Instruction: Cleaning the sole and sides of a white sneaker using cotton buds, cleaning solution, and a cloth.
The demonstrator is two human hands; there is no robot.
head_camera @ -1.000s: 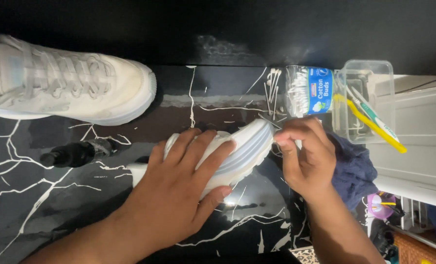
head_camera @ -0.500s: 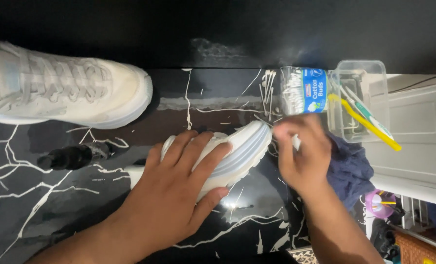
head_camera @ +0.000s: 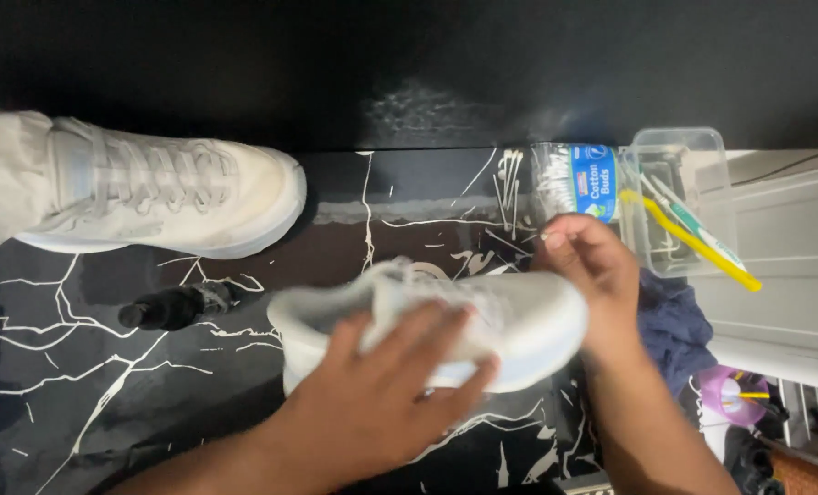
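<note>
The left hand lies nearest, its grip spread wide over the side of a white shoe, fingers pressing the upper so the shoe stays put on the black marbled floor; the hand is blurred, so exactly where the thumb sits cannot be made out. The shoe lies just ahead of the forearms, toe pointing right and opening to the left, side up, which leaves the toe end exposed to the other hand. The right hand sits at that toe end, its grip pressed together, fingertips pinching something small and pale at the top that is too small to identify. A dark blue cloth lies bunched just right of that wrist, within easy reach. A small dark bottle lies on its side to the left of the shoe. Farther off, loose cotton buds are scattered on the floor beside their clear pack, and a clear tub next to it holds a yellow toothbrush whose handle sticks out over the rim. At far left a second shoe is worn on a foot, standing well apart from the held one.
</note>
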